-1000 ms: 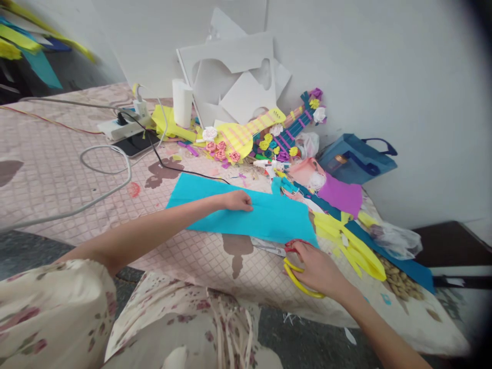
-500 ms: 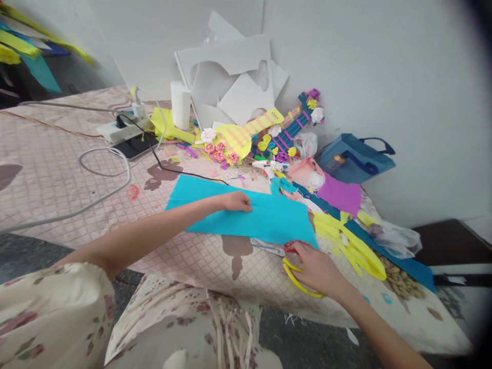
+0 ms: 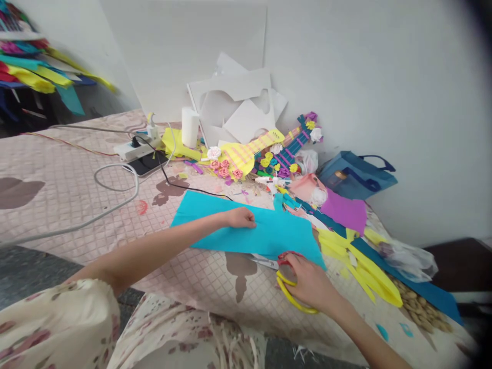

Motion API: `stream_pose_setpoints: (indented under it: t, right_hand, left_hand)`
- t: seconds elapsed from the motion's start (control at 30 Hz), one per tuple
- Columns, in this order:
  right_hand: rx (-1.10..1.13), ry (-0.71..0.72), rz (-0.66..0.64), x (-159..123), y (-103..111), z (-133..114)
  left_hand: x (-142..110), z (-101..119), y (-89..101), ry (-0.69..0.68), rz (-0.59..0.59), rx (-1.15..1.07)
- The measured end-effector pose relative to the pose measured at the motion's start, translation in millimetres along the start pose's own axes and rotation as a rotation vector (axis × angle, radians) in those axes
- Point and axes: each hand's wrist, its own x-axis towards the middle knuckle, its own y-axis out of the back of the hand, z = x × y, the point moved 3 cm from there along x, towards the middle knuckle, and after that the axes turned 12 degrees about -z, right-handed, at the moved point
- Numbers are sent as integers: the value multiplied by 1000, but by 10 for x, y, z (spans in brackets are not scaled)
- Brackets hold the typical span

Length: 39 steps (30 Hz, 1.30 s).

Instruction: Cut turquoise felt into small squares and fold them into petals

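Note:
A sheet of turquoise crepe paper point(image 3: 284, 238) lies flat on the table, with faint creases near its middle. My left hand point(image 3: 242, 218) is closed in a pinch on the paper, fingertips against its surface. At the sheet's near right edge, my right hand point(image 3: 307, 282) grips scissors point(image 3: 286, 289) by their yellow and red handles. The grey blades point left along the paper's near edge and are partly covered by it. How far apart the blades are is hidden.
Behind the paper lie a yellow paper guitar point(image 3: 238, 159), a dark blue one point(image 3: 294, 151) and a glue gun point(image 3: 272, 180). Yellow strips point(image 3: 361, 261) and peanuts point(image 3: 421, 310) are on the right. A power strip point(image 3: 134, 148), a phone point(image 3: 146, 164) and cables lie left.
The camera view has tilted up and shifted left, so everything appears lower and farther right. The scissors sit slightly farther left along the paper's edge. My left hand stays in place on the paper.

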Motion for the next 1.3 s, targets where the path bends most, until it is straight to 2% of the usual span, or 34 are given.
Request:
stream_pose_setpoints:
  t: [0.13, 0.23, 0.37, 0.5, 0.63, 0.8, 0.87, 1.07, 1.13, 1.3]
  right_hand:
    - [-4, 4, -7, 28, 9, -29]
    - [-9, 0, -5, 37, 26, -39]
    - [-26, -1, -7, 42, 24, -42]
    - [-43, 8, -2, 29, 5, -33]
    - [-58, 7, -6, 24, -10, -29]
    - [-75, 12, -21, 45, -28, -40]
    - [-84, 14, -21, 45, -33, -40]
    - [-98, 15, -18, 6, -37, -28]
    - [-103, 10, -13, -2, -46, -15]
    - [-115, 28, -4, 4, -82, 23]
  left_hand:
    - [-128, 75, 48, -26, 112, 54]
    - [-305, 178, 69, -96, 172, 123]
    - [-526, 315, -37, -394, 97, 374]
    - [-634, 292, -199, -524, -38, 462]
    - [-657, 193, -305, -523, -127, 485]
    - [-662, 99, -349, -455, -239, 462]
    - [-662, 107, -315, -439, -235, 456]
    - [-663, 155, -172, -490, -121, 473]
    - [-660, 108, -182, -483, -127, 484]
    - [-654, -6, -242, -447, -234, 579]
